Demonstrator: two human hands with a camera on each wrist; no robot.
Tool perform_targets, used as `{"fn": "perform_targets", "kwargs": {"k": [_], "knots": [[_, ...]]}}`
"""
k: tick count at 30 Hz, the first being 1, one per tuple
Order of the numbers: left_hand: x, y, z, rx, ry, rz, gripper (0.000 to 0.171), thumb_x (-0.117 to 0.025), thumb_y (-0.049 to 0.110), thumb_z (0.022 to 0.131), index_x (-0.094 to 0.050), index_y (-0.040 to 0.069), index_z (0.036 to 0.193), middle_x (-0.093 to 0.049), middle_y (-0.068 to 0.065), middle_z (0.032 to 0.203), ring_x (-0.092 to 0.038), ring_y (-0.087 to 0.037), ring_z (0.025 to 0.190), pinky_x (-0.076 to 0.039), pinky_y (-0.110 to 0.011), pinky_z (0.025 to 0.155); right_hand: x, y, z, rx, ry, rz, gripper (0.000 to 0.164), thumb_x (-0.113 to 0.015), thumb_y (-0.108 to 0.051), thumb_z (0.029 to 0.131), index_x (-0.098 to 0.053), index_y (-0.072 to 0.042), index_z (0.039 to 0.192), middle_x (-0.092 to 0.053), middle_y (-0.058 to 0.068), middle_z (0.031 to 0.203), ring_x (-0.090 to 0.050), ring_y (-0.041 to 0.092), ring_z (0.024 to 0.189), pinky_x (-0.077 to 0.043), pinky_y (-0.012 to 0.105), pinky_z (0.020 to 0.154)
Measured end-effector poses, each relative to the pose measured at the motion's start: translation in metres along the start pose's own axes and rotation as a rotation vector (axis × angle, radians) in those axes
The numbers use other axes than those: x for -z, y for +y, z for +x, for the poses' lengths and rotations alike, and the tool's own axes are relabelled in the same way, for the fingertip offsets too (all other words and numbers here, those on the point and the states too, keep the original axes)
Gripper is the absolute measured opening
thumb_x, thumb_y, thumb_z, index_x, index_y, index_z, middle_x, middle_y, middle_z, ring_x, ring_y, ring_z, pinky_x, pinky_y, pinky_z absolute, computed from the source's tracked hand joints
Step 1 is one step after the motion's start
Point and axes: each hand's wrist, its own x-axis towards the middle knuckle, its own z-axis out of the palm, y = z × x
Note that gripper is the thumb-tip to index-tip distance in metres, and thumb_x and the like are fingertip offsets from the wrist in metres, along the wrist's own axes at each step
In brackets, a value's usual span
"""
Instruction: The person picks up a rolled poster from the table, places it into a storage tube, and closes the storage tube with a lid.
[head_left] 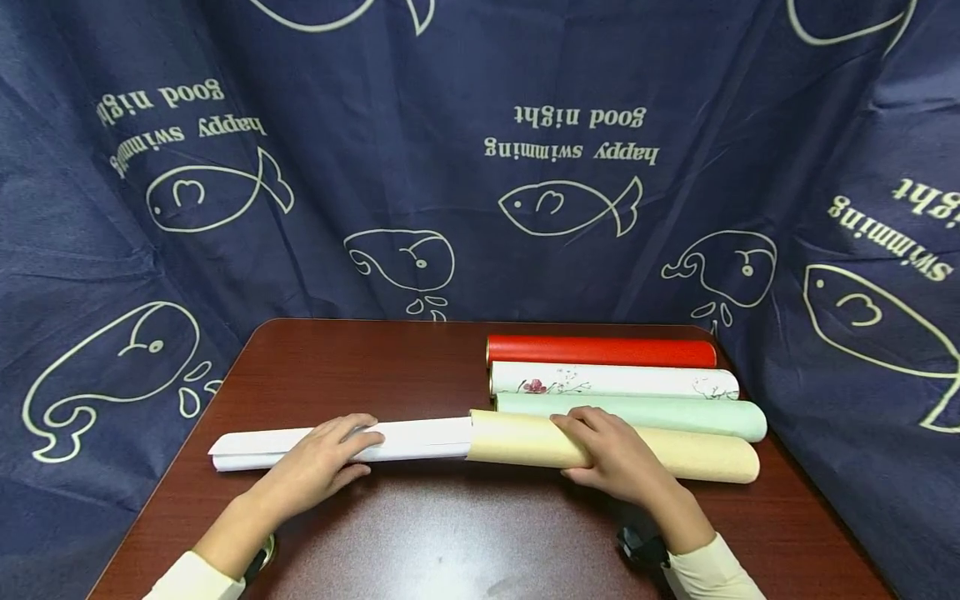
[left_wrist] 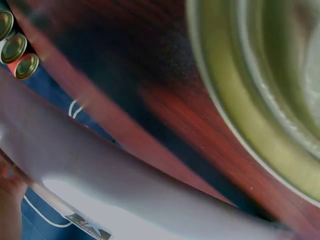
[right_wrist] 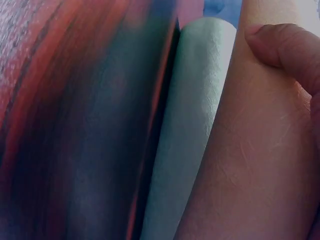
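A long roll of white paper [head_left: 420, 439] lies crosswise on the table, its right end inside the open mouth of a cream cardboard tube [head_left: 517, 437]. My left hand [head_left: 322, 458] grips the roll near its middle, fingers over the top and thumb on the near side. In the left wrist view the roll [left_wrist: 125, 185] slants down to the right, with a printed picture on its edge. Around the cream tube my right hand [head_left: 611, 454] holds on, thumb at the near side. The right wrist view has a finger over the tube [right_wrist: 240, 150].
Behind lie a pale green tube [head_left: 630, 412], a white tube with printed blossoms [head_left: 615, 379] and a red tube [head_left: 600, 350]. A round gold-rimmed metal cap [left_wrist: 225, 100] fills the left wrist view's right side. Blue fish-print cloth [head_left: 465, 167] hangs around the table [head_left: 360, 367].
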Motion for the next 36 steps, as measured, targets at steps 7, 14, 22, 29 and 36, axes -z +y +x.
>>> {"fn": "perform_targets", "kwargs": {"k": [7,14,22,29,36], "knots": [[0.005,0.005,0.008,-0.031,0.025,0.035,0.045,-0.074,0.014,0.076,-0.059,0.017,0.119,-0.053,-0.006,0.122,-0.052,-0.022,0.109,-0.044,-0.041,0.089,0.0,-0.002,0.001,-0.005,0.012,-0.002,0.076,-0.08,-0.037,0.061,-0.051,-0.02,0.129,-0.052,-0.001,0.107,-0.053,0.017,0.092,-0.046,0.039,0.077],[0.014,0.026,0.032,-0.092,0.003,0.04,0.044,-0.072,0.019,0.078,-0.059,0.019,0.121,-0.054,-0.004,0.124,-0.051,-0.021,0.113,-0.043,-0.042,0.09,-0.007,-0.007,0.004,0.015,0.026,-0.013,0.075,-0.08,-0.04,0.059,-0.053,-0.018,0.126,-0.053,0.0,0.108,-0.053,0.017,0.096,-0.045,0.039,0.08],[0.003,0.056,0.061,-0.101,0.021,0.051,0.047,-0.078,0.024,0.073,-0.062,0.014,0.116,-0.059,-0.003,0.119,-0.055,-0.019,0.108,-0.046,-0.039,0.087,-0.012,-0.016,0.012,0.054,0.052,-0.003,0.072,-0.078,-0.042,0.062,-0.053,-0.017,0.125,-0.053,0.001,0.109,-0.053,0.018,0.095,-0.045,0.039,0.08],[-0.005,0.068,0.074,-0.047,0.032,0.055,0.044,-0.078,0.028,0.072,-0.062,0.01,0.109,-0.06,-0.003,0.116,-0.056,-0.02,0.106,-0.045,-0.037,0.09,-0.014,-0.02,0.014,0.043,0.072,0.0,0.071,-0.078,-0.04,0.061,-0.054,-0.017,0.124,-0.054,0.001,0.108,-0.053,0.018,0.096,-0.046,0.039,0.078],[0.006,0.068,0.062,0.017,0.013,0.096,0.054,-0.08,0.033,0.068,-0.06,0.014,0.114,-0.058,-0.002,0.116,-0.053,-0.02,0.109,-0.038,-0.045,0.096,-0.015,-0.021,0.012,0.033,0.072,-0.009,0.071,-0.079,-0.041,0.06,-0.054,-0.018,0.123,-0.054,0.001,0.108,-0.054,0.018,0.093,-0.047,0.039,0.077]]}}
